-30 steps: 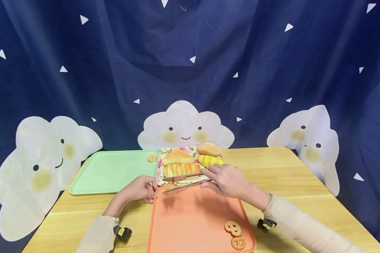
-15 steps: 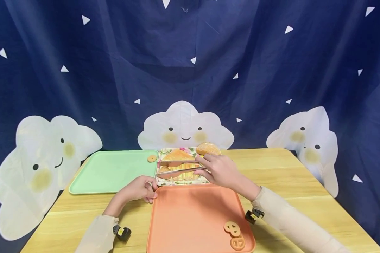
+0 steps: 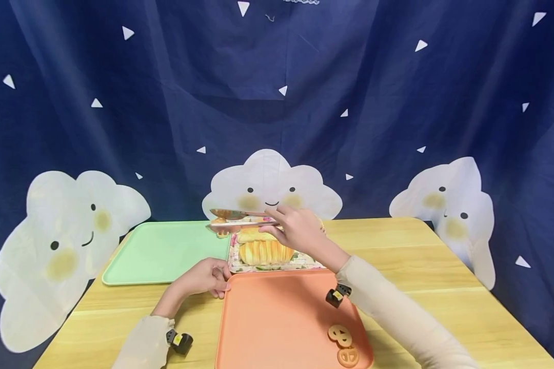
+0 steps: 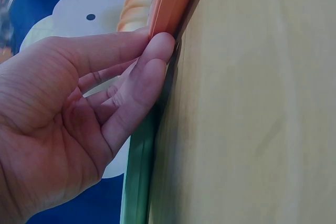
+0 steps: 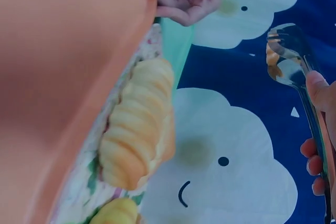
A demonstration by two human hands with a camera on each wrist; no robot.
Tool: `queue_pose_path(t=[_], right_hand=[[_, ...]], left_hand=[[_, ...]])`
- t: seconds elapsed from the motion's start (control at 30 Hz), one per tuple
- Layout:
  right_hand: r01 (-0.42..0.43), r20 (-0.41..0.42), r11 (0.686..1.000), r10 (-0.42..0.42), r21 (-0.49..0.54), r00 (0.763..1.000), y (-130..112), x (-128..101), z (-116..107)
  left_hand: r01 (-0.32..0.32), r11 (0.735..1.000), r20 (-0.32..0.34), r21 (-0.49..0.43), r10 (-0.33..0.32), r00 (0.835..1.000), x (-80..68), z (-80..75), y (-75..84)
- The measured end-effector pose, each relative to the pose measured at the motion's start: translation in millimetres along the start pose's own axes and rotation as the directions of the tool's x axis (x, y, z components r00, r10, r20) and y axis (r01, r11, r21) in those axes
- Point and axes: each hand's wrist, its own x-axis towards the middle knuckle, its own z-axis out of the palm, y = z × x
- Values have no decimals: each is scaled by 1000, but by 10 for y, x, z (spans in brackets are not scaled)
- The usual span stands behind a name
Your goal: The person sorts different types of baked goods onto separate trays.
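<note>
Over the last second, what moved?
The right hand carried the metal tongs from the orange tray's far edge, back and left over the floral plate, to the small round cookie on the green tray. The left hand stayed at the orange tray's corner.

A light wooden table (image 3: 443, 287) carried everything, its boards running left to right, with a dark blue cloth hanging behind it. Three flat pieces lay directly on the wood. A green tray (image 3: 157, 253) sat at the far left. A floral tray (image 3: 304, 265) lay just beside it to the right, its left edge against the green one, and it bore ribbed bread (image 3: 264, 252). An orange tray (image 3: 277, 318) lay nearest the person, its far edge close against the floral tray, and two round cookies (image 3: 343, 343) rested in its near right corner. Bare wood showed to the right of the trays.
</note>
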Motion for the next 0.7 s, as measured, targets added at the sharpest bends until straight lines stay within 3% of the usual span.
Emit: queue_pose_path(t=[0.33, 0.7], right_hand=[[-87, 12, 995, 88, -42, 996, -45, 311, 267], [-114, 4, 992, 115, -57, 993, -211, 420, 633]], left_hand=[[-19, 1000, 1, -21, 19, 1000, 7, 4, 14], [6, 999, -10, -33, -6, 1000, -11, 17, 3]])
